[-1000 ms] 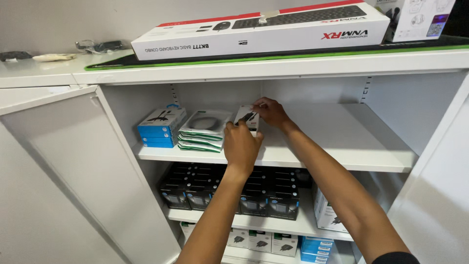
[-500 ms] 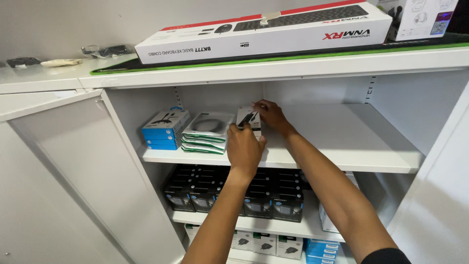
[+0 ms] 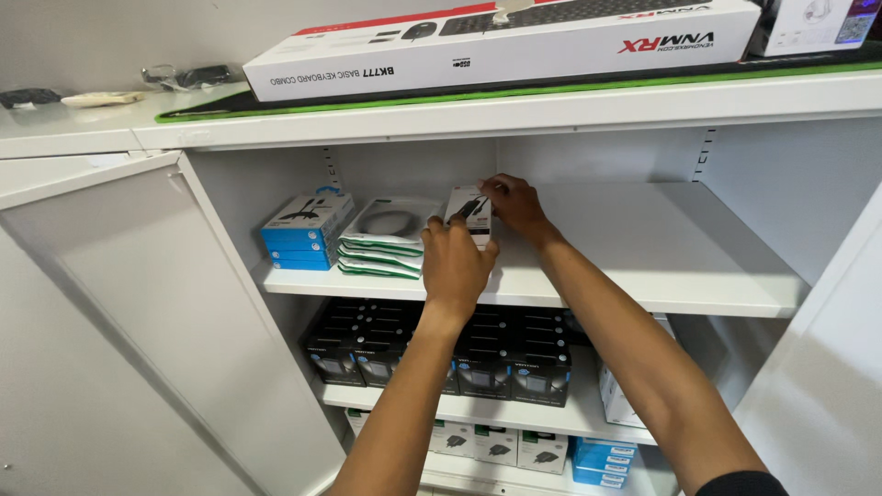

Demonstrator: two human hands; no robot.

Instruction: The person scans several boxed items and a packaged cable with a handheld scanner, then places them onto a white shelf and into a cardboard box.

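White cabinet shelf, left hand and right hand fingers closed on small box

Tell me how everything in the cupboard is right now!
Left hand: gripping the small white box.
Right hand: fingers on the box's top.
Small white box: upright on the shelf, held.
Blue boxes: stacked.
White pouches: stacked.
Cupboard door: open.
Keyboard box: lying flat on top.
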